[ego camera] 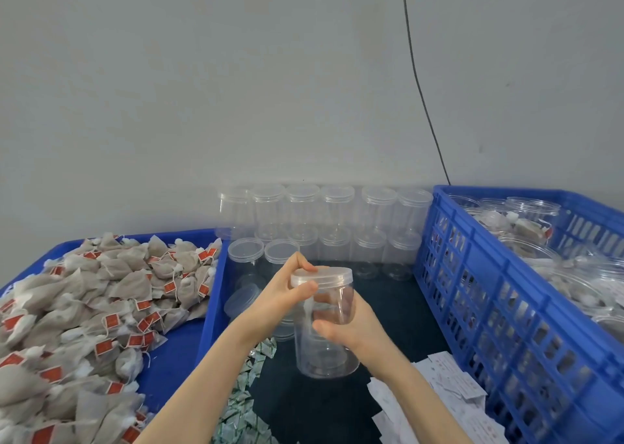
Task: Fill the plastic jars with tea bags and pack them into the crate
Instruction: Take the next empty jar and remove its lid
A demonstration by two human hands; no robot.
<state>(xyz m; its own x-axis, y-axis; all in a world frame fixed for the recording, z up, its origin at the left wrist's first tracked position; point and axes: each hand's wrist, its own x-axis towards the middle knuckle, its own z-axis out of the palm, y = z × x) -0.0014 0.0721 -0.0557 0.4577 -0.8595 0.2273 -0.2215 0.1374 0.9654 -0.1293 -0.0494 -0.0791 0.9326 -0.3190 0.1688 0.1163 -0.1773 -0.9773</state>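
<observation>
PROGRESS: much left, heap of soft grey mesh pyramid tea bags with red tags (101, 308) fills blue plastic tray (209, 295) at worktop's left | your left hand (287, 295) pinches translucent lid (322, 276), right hand (347, 328) clamps empty clear ribbed plastic jar (326, 345), centre | empty clear jars (324, 220) along back edge | some filled jars sit in slatted blue crate (506, 308), right

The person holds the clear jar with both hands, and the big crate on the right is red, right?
Not quite. The head view shows the crate is blue, not red. Both the left hand and right hand do hold the clear jar.
</observation>
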